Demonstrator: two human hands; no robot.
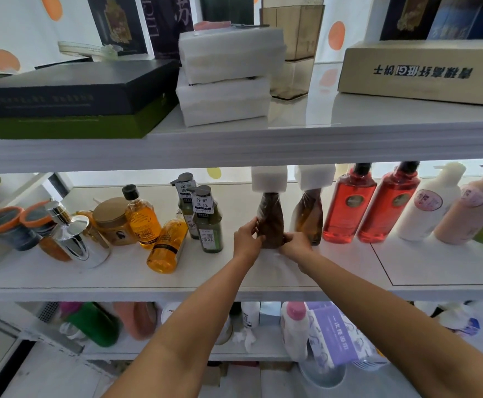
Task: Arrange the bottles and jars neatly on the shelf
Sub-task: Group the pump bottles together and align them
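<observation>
Held brown foam-capped bottle (270,222) on middle shelf (205,278) with left grip (246,235) and right grip (295,243) both clenched round its base, at three o'clock of green bottle (210,226) labelled 养护头皮, 三重净味.

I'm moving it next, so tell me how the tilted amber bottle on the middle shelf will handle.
The tilted amber bottle looks full, so it is probably heavy for its size. Its glossy, rounded body may slip or roll if pushed. It leans off upright, so a nudge could tip it over.
</observation>
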